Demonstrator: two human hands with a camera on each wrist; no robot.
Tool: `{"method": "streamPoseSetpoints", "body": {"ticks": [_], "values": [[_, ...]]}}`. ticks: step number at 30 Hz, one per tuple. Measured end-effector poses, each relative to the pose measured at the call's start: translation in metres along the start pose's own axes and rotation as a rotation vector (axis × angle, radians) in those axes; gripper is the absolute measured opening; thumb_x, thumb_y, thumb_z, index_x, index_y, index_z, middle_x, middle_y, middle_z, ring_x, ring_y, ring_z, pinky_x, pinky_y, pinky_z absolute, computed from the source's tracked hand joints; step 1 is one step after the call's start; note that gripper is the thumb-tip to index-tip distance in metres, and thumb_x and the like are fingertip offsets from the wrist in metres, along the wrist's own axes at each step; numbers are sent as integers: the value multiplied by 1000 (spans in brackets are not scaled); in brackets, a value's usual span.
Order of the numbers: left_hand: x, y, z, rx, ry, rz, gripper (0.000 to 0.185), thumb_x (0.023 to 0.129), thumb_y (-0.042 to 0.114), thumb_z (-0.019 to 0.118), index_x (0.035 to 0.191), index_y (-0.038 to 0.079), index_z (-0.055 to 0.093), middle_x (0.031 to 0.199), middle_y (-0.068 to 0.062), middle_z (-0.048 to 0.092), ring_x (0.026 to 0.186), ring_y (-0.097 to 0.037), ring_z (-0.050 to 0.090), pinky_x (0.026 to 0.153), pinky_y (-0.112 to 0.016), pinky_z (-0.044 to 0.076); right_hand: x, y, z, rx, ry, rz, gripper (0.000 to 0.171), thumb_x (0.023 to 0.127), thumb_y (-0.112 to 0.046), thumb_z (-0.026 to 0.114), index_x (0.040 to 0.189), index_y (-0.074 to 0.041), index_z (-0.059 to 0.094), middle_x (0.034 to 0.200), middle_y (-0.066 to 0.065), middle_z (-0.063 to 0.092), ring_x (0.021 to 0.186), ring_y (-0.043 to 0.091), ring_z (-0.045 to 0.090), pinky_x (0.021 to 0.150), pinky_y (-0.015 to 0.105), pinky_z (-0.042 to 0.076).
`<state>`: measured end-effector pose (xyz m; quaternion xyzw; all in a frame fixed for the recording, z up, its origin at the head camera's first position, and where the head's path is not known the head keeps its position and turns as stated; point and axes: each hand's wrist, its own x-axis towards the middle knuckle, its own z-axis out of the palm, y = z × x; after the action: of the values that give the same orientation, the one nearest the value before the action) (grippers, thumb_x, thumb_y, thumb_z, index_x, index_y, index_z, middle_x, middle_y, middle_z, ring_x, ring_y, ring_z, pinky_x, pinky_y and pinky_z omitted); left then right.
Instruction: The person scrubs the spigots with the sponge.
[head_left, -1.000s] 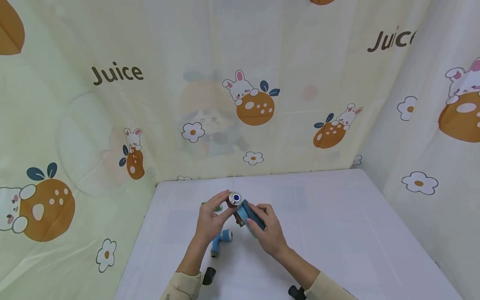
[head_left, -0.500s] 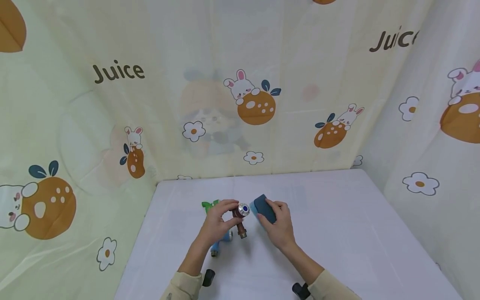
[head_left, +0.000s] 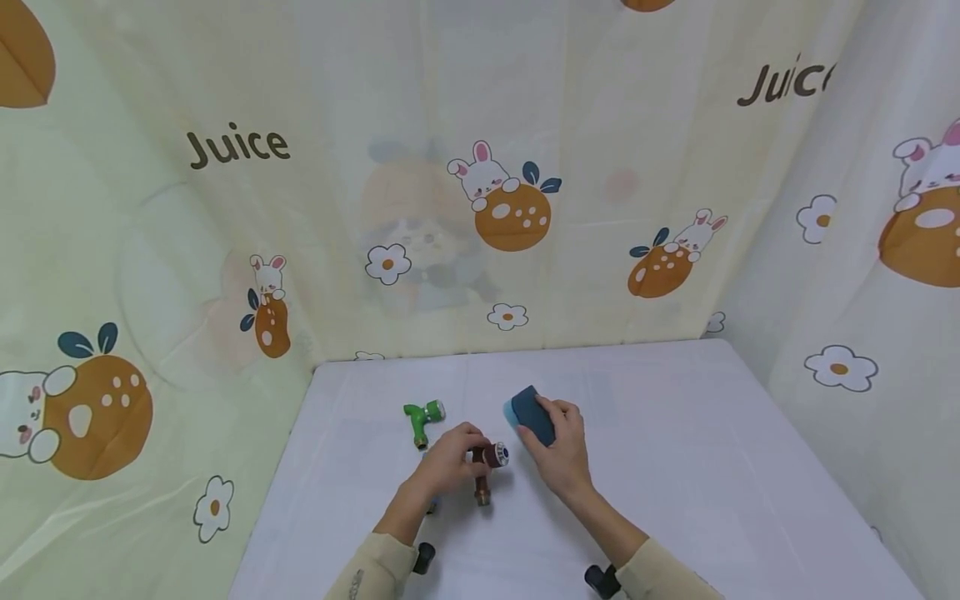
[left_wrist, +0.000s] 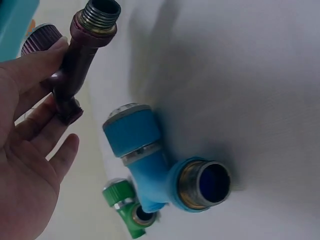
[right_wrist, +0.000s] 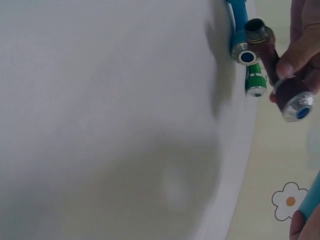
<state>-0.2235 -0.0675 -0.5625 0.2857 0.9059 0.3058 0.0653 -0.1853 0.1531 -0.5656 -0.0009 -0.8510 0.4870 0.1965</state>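
My left hand (head_left: 463, 454) pinches a maroon tap (head_left: 487, 468) with a silver, blue-centred knob, holding it low over the white table (head_left: 675, 467). The left wrist view shows its threaded spout (left_wrist: 99, 14) pointing away from my fingers (left_wrist: 35, 70). Just right of it, my right hand (head_left: 561, 446) grips a dark blue sponge (head_left: 532, 413) with a light blue underside. A blue tap (left_wrist: 150, 155) lies on the table under my left hand, almost hidden in the head view. A green tap (head_left: 422, 417) lies further back on the left.
Printed cream curtains (head_left: 480, 192) wall the table at the back and on both sides. The right wrist view shows the maroon tap (right_wrist: 285, 80), the blue tap (right_wrist: 241, 35) and the green tap (right_wrist: 255, 82) near the table's edge.
My left hand has brought the maroon tap down and toward me, uncovering the green tap. My right hand has taken the sponge off the tap and moved it right.
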Motion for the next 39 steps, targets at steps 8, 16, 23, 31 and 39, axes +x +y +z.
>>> {"method": "streamPoseSetpoints", "body": {"ticks": [8, 16, 23, 31, 39], "values": [[1, -7, 9, 42, -35, -49, 32, 88, 15, 82, 119, 7, 77, 113, -1, 67, 101, -15, 64, 90, -34, 55, -2, -5, 0, 34, -16, 1, 61, 92, -25, 80, 147, -14, 57, 139, 13, 47, 124, 32, 48, 100, 51, 43], [1, -7, 12, 94, -58, -68, 33, 89, 18, 82, 120, 8, 77, 113, -1, 69, 98, -13, 64, 89, -33, 55, -3, -9, 0, 56, -39, 8, 60, 93, -26, 80, 147, -15, 57, 140, 13, 47, 125, 32, 47, 100, 50, 43], [2, -4, 15, 132, -90, -111, 33, 89, 21, 83, 120, 9, 78, 114, -1, 69, 95, -13, 64, 87, -32, 56, -5, -10, -1, 67, -44, 16, 60, 92, -27, 80, 147, -16, 57, 141, 12, 46, 127, 33, 47, 102, 53, 44], [5, -8, 19, 131, -116, -140, 32, 90, 21, 82, 119, 10, 78, 113, 1, 69, 94, -11, 63, 88, -32, 56, -7, -8, 3, 34, -41, -9, 60, 92, -28, 80, 147, -15, 58, 141, 12, 46, 127, 32, 48, 99, 51, 44], [5, -9, 22, 124, -137, -145, 26, 92, 19, 79, 116, 9, 78, 108, 0, 72, 93, -12, 63, 90, -35, 56, -8, -8, 4, 39, -24, -34, 61, 91, -27, 81, 146, -14, 59, 140, 13, 47, 124, 32, 49, 97, 49, 45]]}}
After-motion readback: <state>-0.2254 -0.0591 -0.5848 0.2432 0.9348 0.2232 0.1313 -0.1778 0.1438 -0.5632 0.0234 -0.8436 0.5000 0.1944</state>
